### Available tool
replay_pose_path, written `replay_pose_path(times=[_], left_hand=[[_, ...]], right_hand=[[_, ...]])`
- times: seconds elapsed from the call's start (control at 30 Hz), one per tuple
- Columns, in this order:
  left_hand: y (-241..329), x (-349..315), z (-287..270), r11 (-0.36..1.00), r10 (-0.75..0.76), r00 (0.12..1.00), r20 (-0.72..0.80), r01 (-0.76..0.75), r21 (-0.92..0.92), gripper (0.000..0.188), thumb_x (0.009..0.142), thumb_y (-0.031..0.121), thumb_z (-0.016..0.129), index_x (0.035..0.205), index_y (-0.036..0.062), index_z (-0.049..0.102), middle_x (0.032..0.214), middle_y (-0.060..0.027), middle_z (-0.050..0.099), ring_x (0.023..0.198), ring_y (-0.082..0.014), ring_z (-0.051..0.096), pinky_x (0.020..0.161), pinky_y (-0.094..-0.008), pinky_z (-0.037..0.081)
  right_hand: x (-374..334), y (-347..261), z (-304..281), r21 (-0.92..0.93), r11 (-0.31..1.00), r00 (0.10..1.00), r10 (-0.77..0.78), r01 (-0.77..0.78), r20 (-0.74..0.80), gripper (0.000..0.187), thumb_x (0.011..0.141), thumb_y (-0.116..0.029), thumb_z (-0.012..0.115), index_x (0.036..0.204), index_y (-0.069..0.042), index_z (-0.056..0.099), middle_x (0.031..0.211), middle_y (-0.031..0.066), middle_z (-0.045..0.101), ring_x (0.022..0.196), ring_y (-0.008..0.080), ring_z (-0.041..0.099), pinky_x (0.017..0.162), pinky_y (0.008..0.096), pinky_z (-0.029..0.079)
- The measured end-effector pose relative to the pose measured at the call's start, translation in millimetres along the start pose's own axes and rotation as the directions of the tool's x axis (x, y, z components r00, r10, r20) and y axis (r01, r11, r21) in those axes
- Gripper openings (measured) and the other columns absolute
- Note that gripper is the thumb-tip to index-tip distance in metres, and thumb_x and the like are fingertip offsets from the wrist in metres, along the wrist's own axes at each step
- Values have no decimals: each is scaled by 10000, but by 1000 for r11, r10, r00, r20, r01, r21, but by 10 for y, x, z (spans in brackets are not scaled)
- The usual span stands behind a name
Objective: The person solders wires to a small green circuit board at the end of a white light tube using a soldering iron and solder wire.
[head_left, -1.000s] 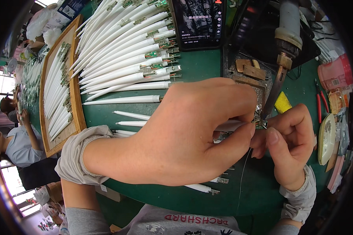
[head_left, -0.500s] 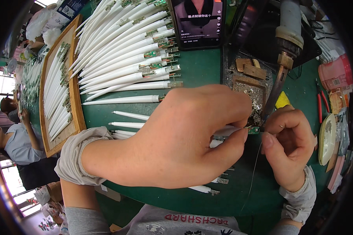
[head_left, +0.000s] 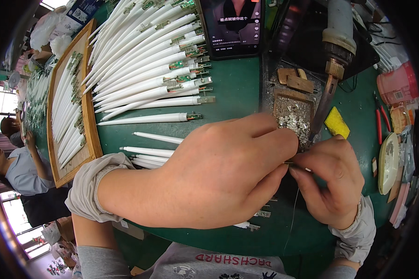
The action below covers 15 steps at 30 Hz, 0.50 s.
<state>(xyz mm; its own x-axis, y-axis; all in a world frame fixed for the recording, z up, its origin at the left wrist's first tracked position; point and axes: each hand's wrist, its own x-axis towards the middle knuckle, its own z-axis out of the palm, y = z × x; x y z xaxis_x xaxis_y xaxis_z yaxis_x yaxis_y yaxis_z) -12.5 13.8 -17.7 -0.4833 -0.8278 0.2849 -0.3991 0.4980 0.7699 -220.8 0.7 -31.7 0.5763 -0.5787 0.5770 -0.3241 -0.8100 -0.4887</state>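
My left hand (head_left: 228,172) is closed, its thumb and fingertips pinching the end of a white tapered stylus pen; a half-second ago its small green circuit board showed, but now my fingers mostly hide it. Against those fingertips, my right hand (head_left: 330,181) is closed in a pinch too. A thin wire (head_left: 293,218) hangs down from where the fingertips meet. Just above my right fingers points the tip of a soldering iron (head_left: 325,100), fixed over a tray (head_left: 295,111) of silvery solder scraps. More white stylus pens (head_left: 149,151) lie under and beside my left hand.
A large fan of white stylus pens (head_left: 144,69) covers the left of the green table. Beyond it stands a wood-framed tray (head_left: 97,135). A phone (head_left: 233,28) is at the back; a yellow sponge (head_left: 336,122), red-handled pliers (head_left: 385,118) and a pale dish (head_left: 388,165) lie right. Another person sits far left.
My right hand has moved left and its fingertips now meet my left ones. Both hands have drawn slightly back from the iron's tip, uncovering more of the scrap tray and the sponge.
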Motion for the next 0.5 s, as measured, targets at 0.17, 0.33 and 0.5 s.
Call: replay_pose_path(times=[0.17, 0.33, 0.5], left_hand=[[-5, 22, -86, 996, -39, 994, 101, 48, -82, 152, 751, -13, 692, 875, 20, 611, 790, -89, 551, 680, -220, 564, 544, -292, 462], [49, 82, -185, 888, -306, 901, 308, 387, -250, 112, 818, 29, 692, 886, 0, 607, 825, -52, 573, 745, -106, 566, 599, -240, 468], [42, 82, -194, 771, -408, 842, 354, 525, -360, 104, 859, 53, 673, 887, -15, 599, 848, -22, 579, 770, -62, 549, 617, -215, 456]], right_hand=[[-27, 18, 11, -56, 992, 994, -110, 111, 16, 355, 532, 21, 733, 877, -4, 655, 812, 101, 567, 611, 219, 535, 498, 305, 431], [-33, 12, -13, -80, 981, 984, -177, 177, 13, 381, 479, -23, 713, 855, -3, 655, 808, 100, 563, 606, 220, 532, 481, 309, 433], [12, 28, -68, 169, 986, 997, -9, -4, 73, 271, 696, 7, 716, 936, 18, 589, 824, 113, 581, 640, 201, 546, 567, 268, 448]])
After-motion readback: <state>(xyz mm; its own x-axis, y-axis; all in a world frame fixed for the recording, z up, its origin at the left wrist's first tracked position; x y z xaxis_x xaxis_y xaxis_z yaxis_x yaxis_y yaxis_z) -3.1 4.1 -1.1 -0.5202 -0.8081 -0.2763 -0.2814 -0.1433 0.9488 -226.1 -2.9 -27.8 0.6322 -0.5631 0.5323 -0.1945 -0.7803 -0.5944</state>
